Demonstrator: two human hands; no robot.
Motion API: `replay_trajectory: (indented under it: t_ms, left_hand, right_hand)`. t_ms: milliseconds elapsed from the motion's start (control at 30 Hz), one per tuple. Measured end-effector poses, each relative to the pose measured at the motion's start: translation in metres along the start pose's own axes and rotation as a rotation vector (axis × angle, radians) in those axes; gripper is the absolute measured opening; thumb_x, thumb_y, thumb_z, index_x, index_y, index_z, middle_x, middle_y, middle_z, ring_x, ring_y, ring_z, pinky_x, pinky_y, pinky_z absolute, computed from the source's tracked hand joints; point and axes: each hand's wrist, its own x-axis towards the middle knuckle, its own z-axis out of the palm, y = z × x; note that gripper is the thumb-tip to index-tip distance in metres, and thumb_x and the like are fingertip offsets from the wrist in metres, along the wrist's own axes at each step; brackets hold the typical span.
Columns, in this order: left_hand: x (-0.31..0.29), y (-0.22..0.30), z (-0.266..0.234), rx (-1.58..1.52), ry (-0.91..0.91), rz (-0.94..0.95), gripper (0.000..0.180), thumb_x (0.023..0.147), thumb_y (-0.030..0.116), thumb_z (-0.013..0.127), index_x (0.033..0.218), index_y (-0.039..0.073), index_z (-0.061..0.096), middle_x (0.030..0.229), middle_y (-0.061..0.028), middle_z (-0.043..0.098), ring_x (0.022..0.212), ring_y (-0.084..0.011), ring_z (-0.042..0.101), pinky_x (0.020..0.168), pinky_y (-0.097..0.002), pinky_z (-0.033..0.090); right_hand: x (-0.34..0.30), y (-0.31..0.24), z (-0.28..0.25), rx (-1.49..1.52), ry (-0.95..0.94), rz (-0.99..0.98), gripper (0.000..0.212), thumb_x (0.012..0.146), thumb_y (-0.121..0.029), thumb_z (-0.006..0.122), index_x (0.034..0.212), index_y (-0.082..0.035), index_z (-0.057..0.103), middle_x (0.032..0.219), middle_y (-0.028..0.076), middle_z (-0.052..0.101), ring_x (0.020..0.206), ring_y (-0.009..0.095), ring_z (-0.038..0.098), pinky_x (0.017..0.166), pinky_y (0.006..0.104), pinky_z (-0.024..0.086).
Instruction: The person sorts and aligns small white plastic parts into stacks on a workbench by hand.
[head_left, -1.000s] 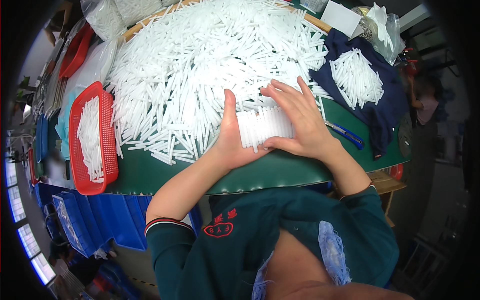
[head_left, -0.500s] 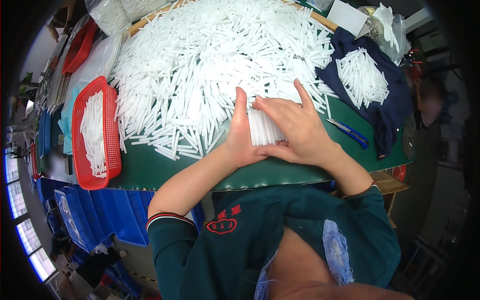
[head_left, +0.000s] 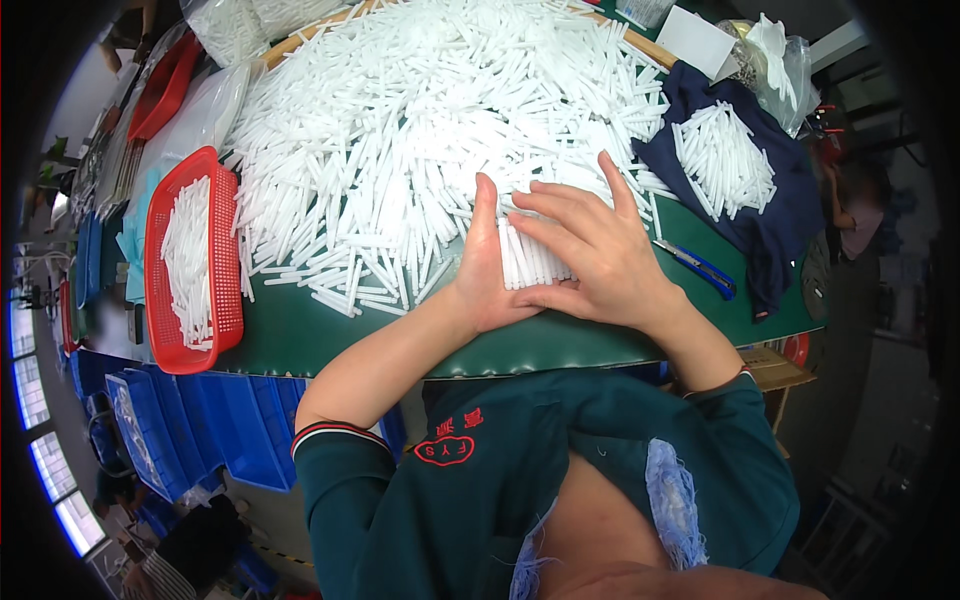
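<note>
A green table (head_left: 300, 345) bears a broad heap of white sticks (head_left: 420, 130), just beyond both hands. The right hand (head_left: 600, 262) arches half-open over a row of white sticks (head_left: 532, 262), thumb along its near ends, fingers spread above its far side. The left hand (head_left: 485, 285), thumb upright, flanks the row's left end and cradles it, its other fingers hidden. Neither hand is nearer: the row lies between both, each stick's long axis pointing roughly away from the person.
</note>
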Motion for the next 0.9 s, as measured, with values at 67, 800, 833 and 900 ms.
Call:
replay_trajectory:
  t_ms: [67, 800, 833, 900]
  left_hand:
    - [0.0, -0.001, 0.008, -0.031, -0.041, -0.014, 0.095, 0.076, 0.086, 0.025, 0.137, 0.015, 0.038, 0.133, -0.0132, 0.046, 0.121, -0.0296, 0.049, 0.097, -0.0492, 0.042]
    - [0.0, -0.006, 0.017, 0.133, 0.211, 0.024, 0.104, 0.071, 0.088, 0.032, 0.141, 0.012, 0.033, 0.14, -0.0148, 0.039, 0.128, -0.0317, 0.039, 0.105, -0.0469, 0.034]
    - [0.0, -0.006, 0.017, 0.123, 0.199, 0.037, 0.105, 0.071, 0.087, 0.037, 0.145, 0.013, 0.027, 0.144, -0.0173, 0.033, 0.135, -0.0333, 0.031, 0.11, -0.0468, 0.028]
    - [0.001, -0.005, 0.013, 0.116, 0.162, 0.029, 0.105, 0.071, 0.087, 0.036, 0.145, 0.013, 0.027, 0.145, -0.0175, 0.032, 0.135, -0.0334, 0.03, 0.111, -0.047, 0.027]
  right_hand:
    - [0.0, 0.001, 0.001, 0.011, 0.014, -0.015, 0.057, 0.067, -0.041, 0.074, 0.113, -0.01, 0.06, 0.121, 0.005, 0.058, 0.115, 0.022, 0.055, 0.109, 0.0602, 0.017]
    - [0.001, -0.007, 0.005, 0.119, 0.055, -0.011, 0.029, 0.067, -0.033, 0.078, 0.076, -0.013, 0.059, 0.129, 0.01, 0.054, 0.124, 0.033, 0.047, 0.107, 0.0611, 0.021]
    - [0.001, -0.009, 0.005, 0.119, 0.054, -0.012, 0.029, 0.067, -0.033, 0.078, 0.076, -0.013, 0.059, 0.129, 0.01, 0.054, 0.124, 0.033, 0.047, 0.107, 0.0611, 0.021]
    - [0.001, -0.012, 0.005, 0.057, 0.035, -0.057, 0.027, 0.066, -0.031, 0.078, 0.073, -0.014, 0.059, 0.127, 0.009, 0.056, 0.123, 0.031, 0.049, 0.107, 0.0606, 0.021]
